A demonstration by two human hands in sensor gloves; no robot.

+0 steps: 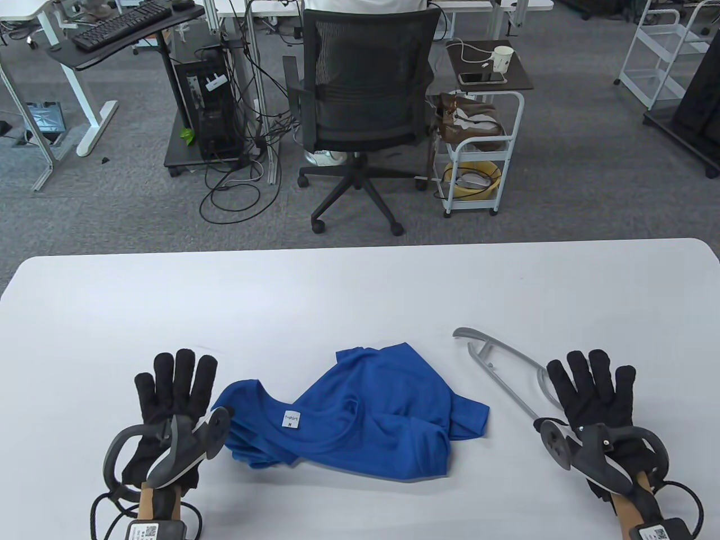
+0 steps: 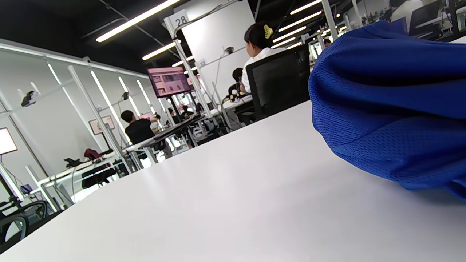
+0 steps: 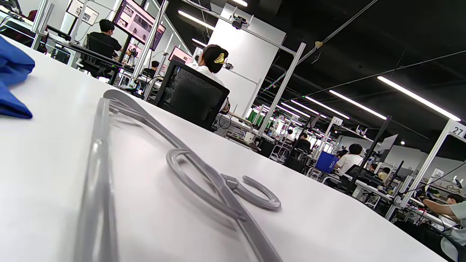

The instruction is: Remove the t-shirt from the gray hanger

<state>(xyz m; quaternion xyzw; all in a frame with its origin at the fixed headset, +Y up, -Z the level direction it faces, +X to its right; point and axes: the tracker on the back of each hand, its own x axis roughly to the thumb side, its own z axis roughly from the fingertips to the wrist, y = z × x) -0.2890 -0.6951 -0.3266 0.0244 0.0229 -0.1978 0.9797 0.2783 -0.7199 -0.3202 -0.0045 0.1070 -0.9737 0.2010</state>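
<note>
A blue t-shirt (image 1: 371,413) lies crumpled on the white table (image 1: 360,292), off the hanger; it also shows in the left wrist view (image 2: 393,109) and at the left edge of the right wrist view (image 3: 12,83). The gray hanger (image 1: 500,365) lies bare on the table to the shirt's right; it also shows in the right wrist view (image 3: 153,163). My left hand (image 1: 174,388) rests flat and open, fingers spread, just left of the shirt's sleeve. My right hand (image 1: 596,388) rests flat and open over the hanger's hook end. Neither hand holds anything.
Beyond the table's far edge stand a black office chair (image 1: 365,107), a small white cart (image 1: 478,140) with a cup and phone, and a desk with cables. White table surface stretches ahead of both hands.
</note>
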